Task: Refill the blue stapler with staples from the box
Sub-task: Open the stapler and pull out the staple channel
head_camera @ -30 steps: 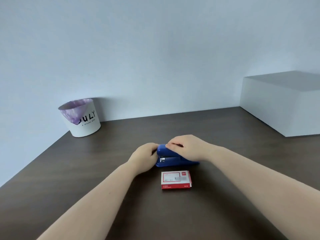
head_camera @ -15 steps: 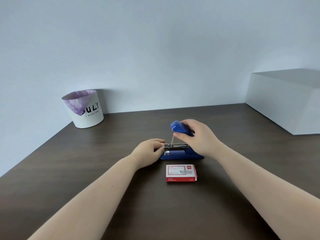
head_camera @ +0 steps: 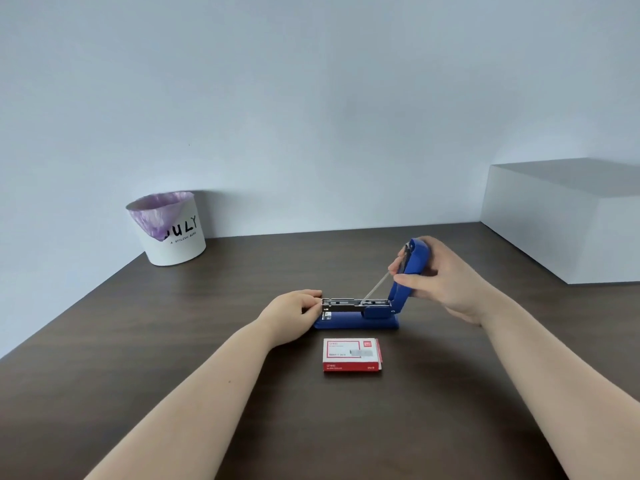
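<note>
Resting mid-worktop (head_camera: 173,358), the blue stapler (head_camera: 356,322) lies open. Left hand (head_camera: 294,315) grip pinches its rigid metal channel; right hand (head_camera: 440,280) grip clasps the raised lid. Box (head_camera: 351,355), near side, probably light card; grasp its edges.

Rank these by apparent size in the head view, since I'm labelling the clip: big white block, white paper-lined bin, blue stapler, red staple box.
1. Big white block, though cropped at the frame edge.
2. White bin with purple liner.
3. Blue stapler, opened up.
4. Red staple box, smallest despite lying nearest the camera.
</note>
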